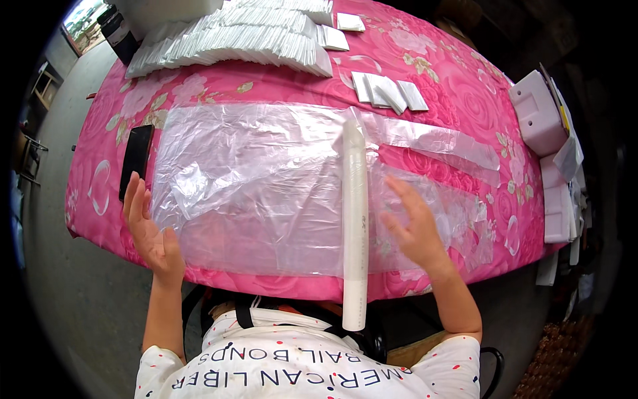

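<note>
A clear plastic bag [266, 166] lies spread over the pink flowered tablecloth [458, 100]. Across its right part rests a long white tube [355, 219], pointing toward me, its near end jutting past the table edge. My left hand [149, 229] is raised at the bag's left edge, palm turned inward, fingers stretched and empty. Just right of the tube, my right hand [415, 226] hovers over the sheet's right part with fingers apart, holding nothing. A black phone [137, 159] lies beyond my left fingertips, beside the bag.
Long rows of white folded packets [232, 43] fill the far left. A few loose packets [389, 92] lie at the far middle. White foam boxes [537, 113] stand along the right edge. A dark cylindrical container [118, 34] stands at the far left corner.
</note>
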`<state>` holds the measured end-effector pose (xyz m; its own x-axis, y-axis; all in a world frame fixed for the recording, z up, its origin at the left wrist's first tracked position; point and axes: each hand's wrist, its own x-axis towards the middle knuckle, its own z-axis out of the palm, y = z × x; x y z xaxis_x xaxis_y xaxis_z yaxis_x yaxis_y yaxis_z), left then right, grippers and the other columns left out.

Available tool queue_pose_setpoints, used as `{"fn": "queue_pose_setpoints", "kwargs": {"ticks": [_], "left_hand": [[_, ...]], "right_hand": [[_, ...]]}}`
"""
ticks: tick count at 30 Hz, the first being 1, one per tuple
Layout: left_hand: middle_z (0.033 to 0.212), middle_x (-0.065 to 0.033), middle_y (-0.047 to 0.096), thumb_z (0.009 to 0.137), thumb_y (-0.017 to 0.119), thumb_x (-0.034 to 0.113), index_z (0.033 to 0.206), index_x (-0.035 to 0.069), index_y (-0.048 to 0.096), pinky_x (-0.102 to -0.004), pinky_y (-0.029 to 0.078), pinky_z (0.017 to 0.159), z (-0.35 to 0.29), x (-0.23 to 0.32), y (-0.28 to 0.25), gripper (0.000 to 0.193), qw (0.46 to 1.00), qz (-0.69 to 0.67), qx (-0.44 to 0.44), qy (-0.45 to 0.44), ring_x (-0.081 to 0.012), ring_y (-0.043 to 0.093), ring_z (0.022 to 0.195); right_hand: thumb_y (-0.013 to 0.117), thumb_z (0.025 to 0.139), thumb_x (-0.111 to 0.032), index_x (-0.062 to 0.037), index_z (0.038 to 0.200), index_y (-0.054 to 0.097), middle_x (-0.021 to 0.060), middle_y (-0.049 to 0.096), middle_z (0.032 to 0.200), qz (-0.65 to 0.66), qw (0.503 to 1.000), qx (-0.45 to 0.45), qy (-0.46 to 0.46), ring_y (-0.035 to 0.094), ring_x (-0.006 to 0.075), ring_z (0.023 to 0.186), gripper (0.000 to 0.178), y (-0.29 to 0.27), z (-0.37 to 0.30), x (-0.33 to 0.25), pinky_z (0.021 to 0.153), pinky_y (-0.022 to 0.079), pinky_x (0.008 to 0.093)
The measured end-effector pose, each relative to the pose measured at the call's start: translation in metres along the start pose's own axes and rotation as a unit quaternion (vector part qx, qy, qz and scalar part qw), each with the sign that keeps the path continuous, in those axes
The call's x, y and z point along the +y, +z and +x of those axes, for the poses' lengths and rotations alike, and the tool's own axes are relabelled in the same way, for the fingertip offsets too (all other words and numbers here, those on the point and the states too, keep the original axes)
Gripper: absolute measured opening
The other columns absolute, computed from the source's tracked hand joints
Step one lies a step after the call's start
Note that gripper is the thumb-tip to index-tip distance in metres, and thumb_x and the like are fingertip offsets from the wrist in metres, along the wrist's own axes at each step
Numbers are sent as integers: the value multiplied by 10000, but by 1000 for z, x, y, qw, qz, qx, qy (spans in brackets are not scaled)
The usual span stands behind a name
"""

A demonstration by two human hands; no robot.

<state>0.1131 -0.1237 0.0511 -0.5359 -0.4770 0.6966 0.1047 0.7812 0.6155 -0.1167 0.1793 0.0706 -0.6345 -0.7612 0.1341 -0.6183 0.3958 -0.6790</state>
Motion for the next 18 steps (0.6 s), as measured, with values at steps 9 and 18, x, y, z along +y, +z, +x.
{"fn": "queue_pose_setpoints", "kwargs": {"ticks": [9,18], "left_hand": [[1248,-135,490,877,478,132,1236,-46,449,-326,359,980,37,30,151,402,901,-290,-242,-214,-227,479,1157],[1329,-203,367,938,363,414,1291,-95,298,-362,313,1037,52,27,231,623,552,-561,-130,-603,-248,372,1243]], "right_hand": [[619,801,-231,-3,1269,448,215,369,1361,-90,987,-62,-122,328,378,1276,547,36,-24,-4,1043,288,428],[614,800,-285,-33,1276,464,198,346,1387,-99,983,-71,-134,309,362,1296,559,32,-27,4,1048,283,417]]}}
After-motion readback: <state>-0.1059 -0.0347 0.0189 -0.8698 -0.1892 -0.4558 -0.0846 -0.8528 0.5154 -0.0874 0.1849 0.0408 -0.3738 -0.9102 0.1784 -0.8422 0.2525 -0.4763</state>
